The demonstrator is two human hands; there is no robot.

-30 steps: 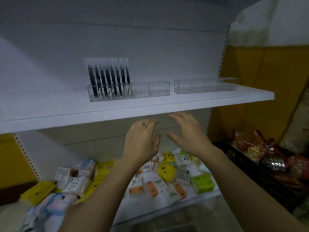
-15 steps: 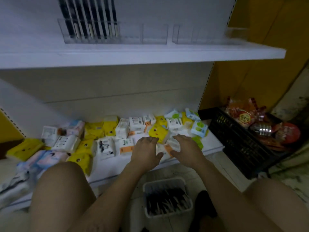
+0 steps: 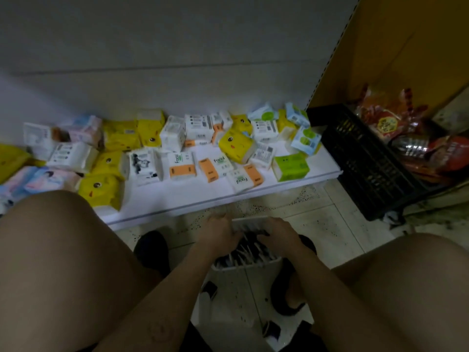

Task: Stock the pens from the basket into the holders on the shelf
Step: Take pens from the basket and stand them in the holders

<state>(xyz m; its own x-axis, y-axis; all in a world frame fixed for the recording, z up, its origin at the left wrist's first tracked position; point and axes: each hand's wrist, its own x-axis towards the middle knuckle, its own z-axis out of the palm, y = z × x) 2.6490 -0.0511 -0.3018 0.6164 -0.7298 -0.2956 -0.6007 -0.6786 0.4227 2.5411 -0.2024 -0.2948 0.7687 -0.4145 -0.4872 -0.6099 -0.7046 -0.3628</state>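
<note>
Head view looks down past the lower shelf (image 3: 193,196), strewn with tissue packs (image 3: 182,168), to the tiled floor (image 3: 317,224). A black crate (image 3: 368,161) of red snack packs (image 3: 385,125) sits off to the right. The person's bare knees frame the bottom of the picture. Between them on the floor, just in front of the shelf's edge, stands the white basket (image 3: 253,264).

Both hands are in it, the left hand (image 3: 218,233) over its left side and the right hand (image 3: 280,233) over its right. Their fingers bend down among the dark pens (image 3: 247,250) heaped lengthwise inside. I cannot tell whether either grip has closed on pens or only lies among them, because the fingertips are hidden and the picture is dim and soft. The holders are out of view.

The step in hand looks like gathering a batch of pens. It would go best if one hand combed the pens parallel and the other took a modest bundle, all ends pointing one way. An overfull fistful would likely cross, slip or spill on the way up. A light plastic basket may skid on tile, so the spare hand could steady its rim. The bundle should clear the rim before the person rises, and should be kept away from the shelf edge close ahead.
</note>
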